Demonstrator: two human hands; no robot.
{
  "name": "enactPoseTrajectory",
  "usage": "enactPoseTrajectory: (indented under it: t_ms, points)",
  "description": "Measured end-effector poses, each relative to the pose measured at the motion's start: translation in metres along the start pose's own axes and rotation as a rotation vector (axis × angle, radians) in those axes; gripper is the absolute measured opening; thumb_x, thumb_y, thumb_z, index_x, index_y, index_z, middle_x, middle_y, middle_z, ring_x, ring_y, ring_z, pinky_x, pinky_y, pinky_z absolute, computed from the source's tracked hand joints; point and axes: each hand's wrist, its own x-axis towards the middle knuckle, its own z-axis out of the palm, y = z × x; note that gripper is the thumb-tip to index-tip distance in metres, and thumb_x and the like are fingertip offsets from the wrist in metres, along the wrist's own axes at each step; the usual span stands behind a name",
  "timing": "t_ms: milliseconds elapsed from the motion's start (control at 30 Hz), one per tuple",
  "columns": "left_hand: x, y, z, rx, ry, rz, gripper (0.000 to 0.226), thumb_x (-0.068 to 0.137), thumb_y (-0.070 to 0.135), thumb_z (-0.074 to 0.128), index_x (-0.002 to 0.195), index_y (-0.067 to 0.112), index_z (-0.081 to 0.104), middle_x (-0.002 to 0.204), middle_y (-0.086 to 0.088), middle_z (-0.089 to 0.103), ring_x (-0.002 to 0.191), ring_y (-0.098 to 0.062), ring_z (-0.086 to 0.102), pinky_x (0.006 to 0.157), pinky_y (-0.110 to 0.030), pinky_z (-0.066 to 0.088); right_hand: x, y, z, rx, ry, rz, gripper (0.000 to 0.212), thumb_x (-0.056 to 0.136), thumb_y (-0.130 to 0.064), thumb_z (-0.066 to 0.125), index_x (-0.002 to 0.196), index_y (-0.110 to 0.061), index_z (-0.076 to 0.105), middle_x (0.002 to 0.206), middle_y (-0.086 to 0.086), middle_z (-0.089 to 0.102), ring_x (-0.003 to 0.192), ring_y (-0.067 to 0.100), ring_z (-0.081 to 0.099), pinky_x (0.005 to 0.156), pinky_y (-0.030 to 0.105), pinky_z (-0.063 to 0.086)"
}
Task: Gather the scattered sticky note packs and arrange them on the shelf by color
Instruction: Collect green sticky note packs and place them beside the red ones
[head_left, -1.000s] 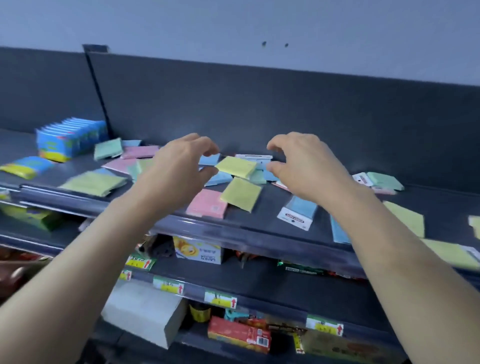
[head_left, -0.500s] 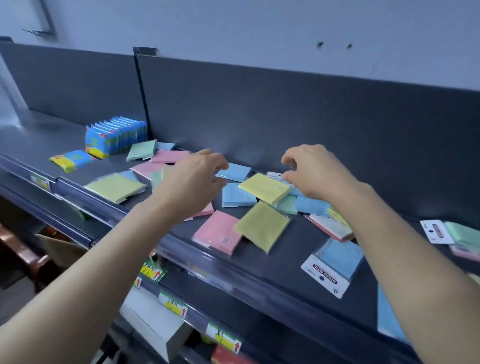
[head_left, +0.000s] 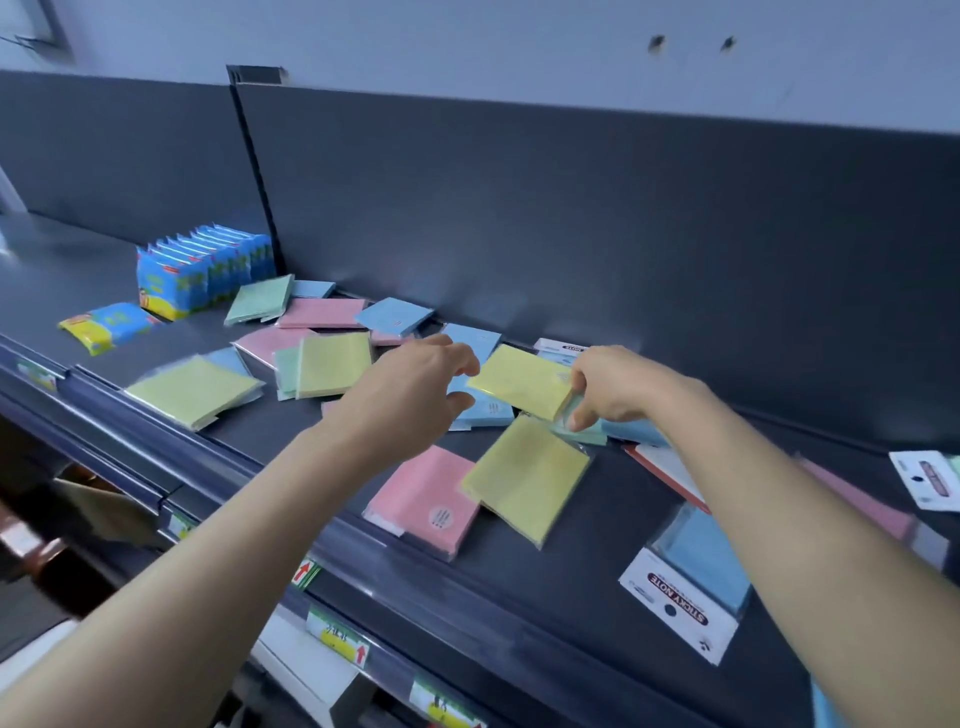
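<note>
Sticky note packs in yellow, pink, blue and green lie scattered on the dark shelf (head_left: 597, 587). My right hand (head_left: 615, 387) pinches the right edge of a yellow pack (head_left: 519, 379) that lies on top of blue packs. My left hand (head_left: 415, 395) hovers just left of that yellow pack, fingers loosely curved and holding nothing. In front of my hands lie another yellow pack (head_left: 530, 478) and a pink pack (head_left: 423, 499). Further left are a yellow pack (head_left: 192, 389), a yellow-on-green pair (head_left: 327, 364), pink packs (head_left: 322, 312) and a green pack (head_left: 260, 306).
A row of blue-and-yellow packets (head_left: 208, 267) stands at the back left, with one loose packet (head_left: 106, 325) lying in front. A blue pack with a "STICKY NOTE" header card (head_left: 685, 597) lies near the front edge at right. Price labels (head_left: 337, 634) line the lower shelf rail.
Both hands moved down onto the pile; my right hand took hold of the yellow pack's edge, and my left hand closed in beside it. The view shifted closer and leftward.
</note>
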Motion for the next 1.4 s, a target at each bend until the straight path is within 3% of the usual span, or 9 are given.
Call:
enactPoseTrajectory:
  t_ms: [233,367,500,600,667,767,867,1033,1400]
  points:
    - [0.012,-0.031,-0.004,0.021,-0.051,0.047,0.027,0.091,0.02,0.056,0.117,0.019,0.059,0.118,0.003,0.058,0.1,-0.02,0.056,0.079,-0.028,0.042,0.012,-0.022,0.002,-0.047,-0.056,0.073,0.054,0.079,-0.031,0.076,0.122,-0.007,0.054,0.124,0.007,0.055,0.106,0.027,0.057,0.081,0.034,0.045]
    - [0.016,-0.049,-0.008,0.027,-0.068,0.049,0.024,0.09,0.022,0.055,0.113,0.018,0.06,0.114,0.001,0.058,0.096,-0.023,0.057,0.076,-0.029,0.043,0.019,-0.031,0.002,-0.076,-0.04,0.158,0.042,0.074,-0.036,0.079,0.077,-0.01,0.047,0.1,0.006,0.05,0.079,0.025,0.053,0.071,0.032,0.045]
    - [0.019,-0.059,-0.009,0.023,-0.084,0.061,0.024,0.09,0.023,0.055,0.114,0.018,0.059,0.114,0.0,0.058,0.096,-0.023,0.056,0.075,-0.029,0.043,0.022,-0.034,0.003,-0.061,-0.036,0.226,0.05,0.071,-0.041,0.081,0.068,-0.009,0.043,0.077,0.002,0.046,0.063,0.022,0.045,0.059,0.029,0.039]
    - [0.022,-0.061,-0.008,0.008,-0.102,0.082,0.026,0.09,0.024,0.055,0.115,0.018,0.059,0.118,0.0,0.057,0.101,-0.022,0.056,0.082,-0.032,0.045,0.018,-0.034,0.0,-0.077,-0.067,0.193,0.042,0.075,-0.038,0.078,0.101,-0.01,0.061,0.104,0.005,0.058,0.086,0.024,0.057,0.07,0.031,0.044]
    - [0.024,-0.062,-0.007,-0.003,-0.111,0.094,0.025,0.09,0.025,0.056,0.115,0.018,0.059,0.117,0.0,0.058,0.101,-0.023,0.056,0.083,-0.034,0.046,0.014,-0.034,-0.003,-0.115,-0.096,0.168,0.056,0.079,-0.033,0.075,0.128,-0.016,0.054,0.131,0.004,0.052,0.112,0.027,0.055,0.084,0.033,0.045]
    - [0.027,-0.064,-0.007,-0.013,-0.113,0.106,0.023,0.09,0.024,0.057,0.111,0.017,0.06,0.113,-0.001,0.059,0.098,-0.023,0.057,0.081,-0.035,0.047,0.011,-0.032,-0.004,-0.15,-0.152,0.15,0.073,0.082,-0.029,0.073,0.145,-0.029,0.035,0.147,0.0,0.037,0.123,0.028,0.049,0.091,0.034,0.044]
    - [0.028,-0.063,-0.006,-0.012,-0.124,0.117,0.023,0.09,0.025,0.056,0.112,0.017,0.061,0.115,-0.001,0.059,0.099,-0.023,0.057,0.083,-0.035,0.047,0.014,-0.031,-0.002,-0.127,-0.192,0.186,0.08,0.083,-0.026,0.073,0.147,-0.041,0.026,0.151,-0.001,0.032,0.117,0.027,0.054,0.083,0.031,0.045]
    - [0.027,-0.064,-0.005,-0.007,-0.134,0.127,0.025,0.091,0.025,0.055,0.114,0.018,0.06,0.119,0.0,0.058,0.102,-0.023,0.056,0.087,-0.034,0.043,0.018,-0.032,-0.001,-0.139,-0.213,0.191,0.082,0.083,-0.021,0.073,0.146,-0.04,0.025,0.143,0.005,0.039,0.077,0.021,0.056,0.057,0.025,0.042]
    - [0.02,-0.076,-0.012,-0.008,-0.13,0.094,0.027,0.09,0.024,0.056,0.116,0.017,0.059,0.118,-0.002,0.059,0.103,-0.023,0.057,0.086,-0.035,0.046,0.017,-0.038,-0.001,-0.272,-0.239,0.172,0.087,0.079,-0.03,0.076,0.148,-0.03,0.024,0.148,0.007,0.019,0.13,0.034,0.037,0.096,0.041,0.039]
